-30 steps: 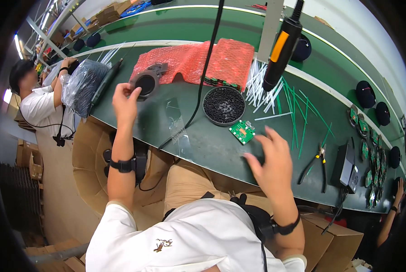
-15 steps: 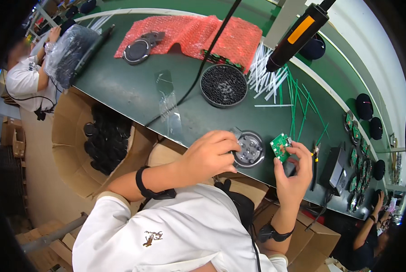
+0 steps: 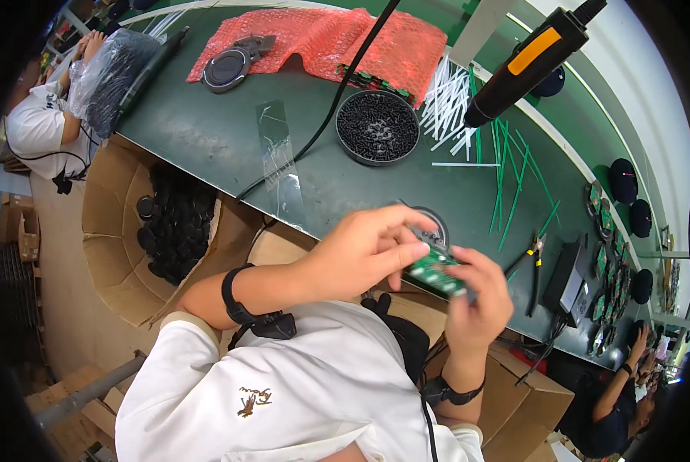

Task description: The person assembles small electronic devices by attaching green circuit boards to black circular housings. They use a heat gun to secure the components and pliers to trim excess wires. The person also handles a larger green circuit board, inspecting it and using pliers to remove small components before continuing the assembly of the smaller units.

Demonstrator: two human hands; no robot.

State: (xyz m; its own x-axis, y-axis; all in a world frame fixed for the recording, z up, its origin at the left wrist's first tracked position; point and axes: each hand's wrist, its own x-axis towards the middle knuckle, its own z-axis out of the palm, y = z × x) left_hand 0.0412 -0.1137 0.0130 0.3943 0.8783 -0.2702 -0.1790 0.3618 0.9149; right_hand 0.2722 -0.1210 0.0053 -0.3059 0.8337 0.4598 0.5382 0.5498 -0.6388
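Note:
A green circuit board (image 3: pixel 435 271), blurred by motion, is tilted in front of me near the table's front edge. My left hand (image 3: pixel 372 248) has its thumb on the board's far left edge, with its fingers curled behind. My right hand (image 3: pixel 480 296) grips the opposite end between thumb and fingers; the thumb is smeared. Just beyond, a round dark housing (image 3: pixel 440 222) lies on the table, mostly covered by my left fingers and the board.
A bowl of small black parts (image 3: pixel 377 127), white strips (image 3: pixel 446 100) and green strips (image 3: pixel 503 185) lie beyond. An electric screwdriver (image 3: pixel 526 65) hangs at upper right. Cutters (image 3: pixel 536 266) and a black box (image 3: pixel 567 281) are to the right. A carton (image 3: pixel 114 246) stands left.
My right hand has brought the circuit board left and nearer me, above the housing's near side. My left hand has moved from the housing onto the board.

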